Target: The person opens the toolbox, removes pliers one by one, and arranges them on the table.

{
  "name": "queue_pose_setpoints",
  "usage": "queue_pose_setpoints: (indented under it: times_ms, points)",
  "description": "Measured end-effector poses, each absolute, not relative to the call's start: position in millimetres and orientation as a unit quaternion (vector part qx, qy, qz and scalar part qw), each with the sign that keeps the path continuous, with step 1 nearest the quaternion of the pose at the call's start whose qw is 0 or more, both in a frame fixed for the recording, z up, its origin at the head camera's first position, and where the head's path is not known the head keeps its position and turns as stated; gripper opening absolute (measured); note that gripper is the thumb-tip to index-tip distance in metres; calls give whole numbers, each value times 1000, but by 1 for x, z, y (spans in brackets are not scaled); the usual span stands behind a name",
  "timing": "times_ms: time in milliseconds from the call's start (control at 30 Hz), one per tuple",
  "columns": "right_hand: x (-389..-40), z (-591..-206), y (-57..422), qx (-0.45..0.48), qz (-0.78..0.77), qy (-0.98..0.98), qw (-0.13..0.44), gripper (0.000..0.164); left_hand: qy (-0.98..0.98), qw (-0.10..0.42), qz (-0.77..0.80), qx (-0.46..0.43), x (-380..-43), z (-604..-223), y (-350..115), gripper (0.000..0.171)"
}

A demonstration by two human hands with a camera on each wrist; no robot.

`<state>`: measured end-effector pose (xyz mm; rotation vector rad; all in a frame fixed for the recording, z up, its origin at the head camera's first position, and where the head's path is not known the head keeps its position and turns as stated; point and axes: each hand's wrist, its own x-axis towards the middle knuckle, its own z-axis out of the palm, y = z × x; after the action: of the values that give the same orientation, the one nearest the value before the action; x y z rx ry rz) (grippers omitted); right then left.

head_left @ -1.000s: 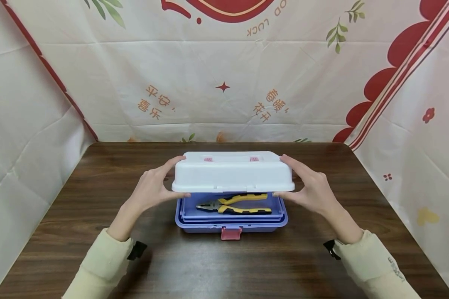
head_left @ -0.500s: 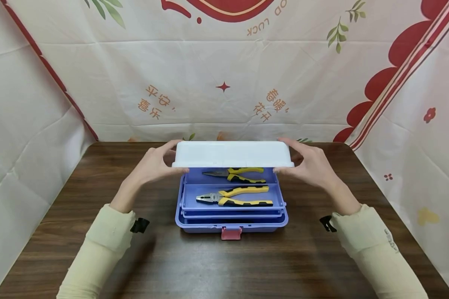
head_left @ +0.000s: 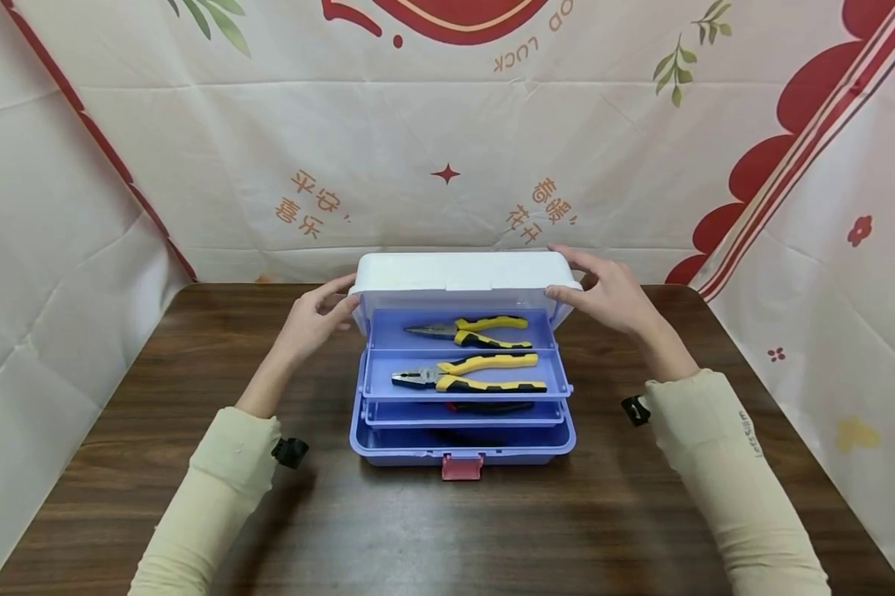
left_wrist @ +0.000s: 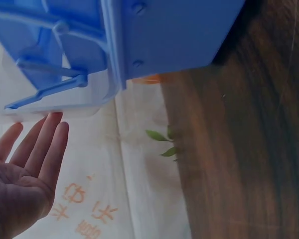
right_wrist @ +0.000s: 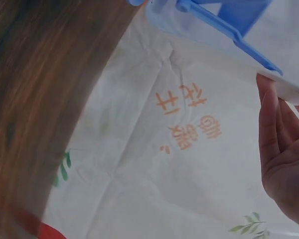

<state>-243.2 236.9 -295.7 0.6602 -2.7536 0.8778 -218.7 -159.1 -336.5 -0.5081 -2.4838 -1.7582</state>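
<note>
An open toolbox stands on the table, with a blue base point(head_left: 462, 455), a red latch point(head_left: 461, 468) at its front and a white lid point(head_left: 465, 271) raised and tilted back. Holding the lid's left end is my left hand point(head_left: 309, 323); in the left wrist view its fingers point(left_wrist: 47, 144) reach to the rim. My right hand point(head_left: 603, 294) grips the lid's right end, thumb at the front edge. Stepped blue trays are spread out: needle-nose pliers point(head_left: 480, 338) lie in the back compartment and combination pliers point(head_left: 492, 384) in front. A red-and-black handle point(head_left: 492, 407) shows partly in the tray below.
The brown wooden table point(head_left: 447, 538) reaches out around the toolbox. A white printed cloth point(head_left: 447, 124) hangs behind it and along both sides. Blue hinged tray arms point(right_wrist: 239, 45) show beside the lid in the wrist views.
Both hands have moved the lid up and back from over the base. The trays have risen and spread, uncovering the needle-nose pliers and the lower tray.
</note>
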Motion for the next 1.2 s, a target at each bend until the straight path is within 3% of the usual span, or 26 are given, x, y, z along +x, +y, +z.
queue_pose_setpoints:
  times_ms: [333, 933, 1200]
  points:
    - [-262, -316, 235, 163, 436, -883, 53, 51, -796, 37, -590, -126, -218, -333, -147, 38]
    - [-272, -366, 235, 73, 546, -833, 62, 53, -807, 53, -575, -126, -230, -360, -142, 40]
    - [-269, -389, 230, 52, 578, -811, 78, 50, -805, 39, -580, -118, -250, -390, -148, 44]
